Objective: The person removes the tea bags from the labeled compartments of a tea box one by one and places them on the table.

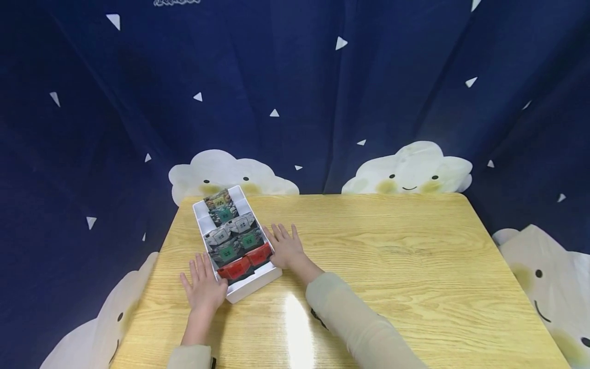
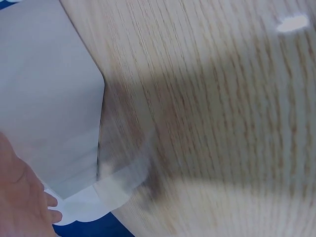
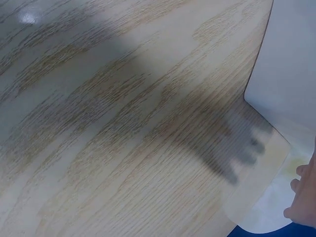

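A white open-topped box [image 1: 255, 285] stands slanted on the left part of the table. In it lie small flat packets: red packets [image 1: 236, 269] at the near end, green packets [image 1: 228, 252] and grey packets [image 1: 242, 223] behind, and a yellow-labelled packet [image 1: 219, 201] at the far end. My left hand [image 1: 206, 288] lies along the box's near left side, fingers spread and straight. Against the right side rests my right hand [image 1: 287, 249], its fingers also straight. Both wrist views show the box's plain wall [image 2: 49, 94] and part of a hand [image 3: 305, 195].
The wooden table [image 1: 396, 277] stretches far to the right of the box. A dark blue curtain [image 1: 304, 72] with white triangles and smiling clouds [image 1: 410, 169] hangs behind the table and at both sides. Light glares off the table's near edge.
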Demonstrator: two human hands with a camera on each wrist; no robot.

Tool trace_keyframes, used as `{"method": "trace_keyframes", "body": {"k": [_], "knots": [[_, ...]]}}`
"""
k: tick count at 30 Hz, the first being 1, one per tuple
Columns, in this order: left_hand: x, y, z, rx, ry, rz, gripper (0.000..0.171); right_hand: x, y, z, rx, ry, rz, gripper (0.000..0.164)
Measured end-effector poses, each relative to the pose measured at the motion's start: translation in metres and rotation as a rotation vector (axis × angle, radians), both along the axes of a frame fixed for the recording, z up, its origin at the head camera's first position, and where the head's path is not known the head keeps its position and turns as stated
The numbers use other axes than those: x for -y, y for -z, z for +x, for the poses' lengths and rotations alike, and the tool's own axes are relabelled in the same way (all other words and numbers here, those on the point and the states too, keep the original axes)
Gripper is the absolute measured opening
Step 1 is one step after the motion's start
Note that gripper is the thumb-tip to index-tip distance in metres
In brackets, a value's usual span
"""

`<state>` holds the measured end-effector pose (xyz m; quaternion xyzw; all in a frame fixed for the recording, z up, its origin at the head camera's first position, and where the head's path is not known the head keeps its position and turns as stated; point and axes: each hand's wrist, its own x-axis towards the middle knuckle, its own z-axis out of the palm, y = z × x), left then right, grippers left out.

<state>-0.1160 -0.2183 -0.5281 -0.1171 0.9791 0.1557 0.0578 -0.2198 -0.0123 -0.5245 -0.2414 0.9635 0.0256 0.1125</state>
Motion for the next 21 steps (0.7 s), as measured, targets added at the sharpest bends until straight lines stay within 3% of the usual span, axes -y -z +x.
{"method": "trace_keyframes", "body": {"k": [21], "knots": [[-0.02, 0.001, 0.0, -0.009, 0.054, 0.003, 0.082, -0.028, 0.009, 0.011, -0.05, 0.001, 0.042, 0.081]]}}
